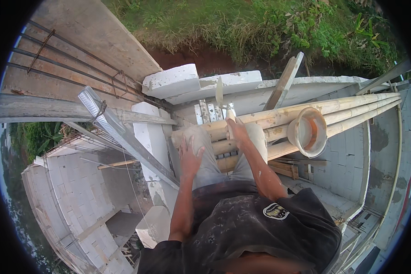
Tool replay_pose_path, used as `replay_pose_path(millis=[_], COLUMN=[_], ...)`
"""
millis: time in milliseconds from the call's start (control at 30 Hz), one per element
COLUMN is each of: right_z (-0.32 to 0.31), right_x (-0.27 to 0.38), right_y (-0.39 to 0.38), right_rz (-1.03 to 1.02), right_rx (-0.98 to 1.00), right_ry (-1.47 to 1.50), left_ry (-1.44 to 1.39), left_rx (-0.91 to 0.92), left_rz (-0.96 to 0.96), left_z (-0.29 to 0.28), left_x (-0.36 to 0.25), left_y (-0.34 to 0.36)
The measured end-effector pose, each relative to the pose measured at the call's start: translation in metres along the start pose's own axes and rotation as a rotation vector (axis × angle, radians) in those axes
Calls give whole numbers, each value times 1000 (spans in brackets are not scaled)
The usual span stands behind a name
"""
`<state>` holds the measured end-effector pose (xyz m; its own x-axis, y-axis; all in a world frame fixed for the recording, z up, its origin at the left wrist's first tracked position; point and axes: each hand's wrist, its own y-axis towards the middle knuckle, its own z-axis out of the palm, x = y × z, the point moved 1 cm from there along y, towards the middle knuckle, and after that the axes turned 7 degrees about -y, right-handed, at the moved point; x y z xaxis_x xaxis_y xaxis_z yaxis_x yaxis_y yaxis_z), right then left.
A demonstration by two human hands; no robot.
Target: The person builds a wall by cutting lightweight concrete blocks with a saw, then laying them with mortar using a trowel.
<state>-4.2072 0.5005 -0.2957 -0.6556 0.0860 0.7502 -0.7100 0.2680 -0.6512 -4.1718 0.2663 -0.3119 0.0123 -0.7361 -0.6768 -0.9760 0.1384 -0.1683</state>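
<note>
My right hand [238,131] is closed around the handle of a trowel [219,92], above my right thigh. The trowel's narrow blade points away from me, toward the block wall. My left hand [190,155] rests on my left knee with its fingers spread and nothing in it. To the right of my right hand, a round mortar-stained basin [295,134] sits on bamboo poles [351,106] that run off to the right. White lightweight blocks [171,81] top the wall in front of my knees.
A shiny metal channel [123,134] slants past my left side, crossing a wooden beam [46,108]. Steel reinforcing bars [78,57] run along the upper left. A timber plank [284,81] leans on the wall ahead. Below lie block-walled rooms [80,185]; grass [242,27] grows beyond.
</note>
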Motion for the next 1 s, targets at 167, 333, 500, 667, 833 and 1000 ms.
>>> replay_pose_path(millis=[167, 333, 500, 667, 833, 1000], right_z=[8, 18, 7, 24, 26, -93], right_x=[32, 57, 18, 9, -18, -20], right_y=[46, 74, 132, 114, 141, 124], right_rz=[28, -8, 120, 79, -206, 85], right_rx=[192, 220, 262, 250, -178, -664], right_ry=[-24, -44, -293, -56, -687, -781], left_ry=[25, 154, 162, 170, 172, 169], left_rx=[54, 68, 6, -12, -23, -41], left_rz=[-144, -26, -7, -78, -36, -28], left_z=[14, 19, 21, 19, 25, 22], left_x=[1, -1, -15, -10, -15, -11], left_y=[53, 78, 84, 81, 89, 87])
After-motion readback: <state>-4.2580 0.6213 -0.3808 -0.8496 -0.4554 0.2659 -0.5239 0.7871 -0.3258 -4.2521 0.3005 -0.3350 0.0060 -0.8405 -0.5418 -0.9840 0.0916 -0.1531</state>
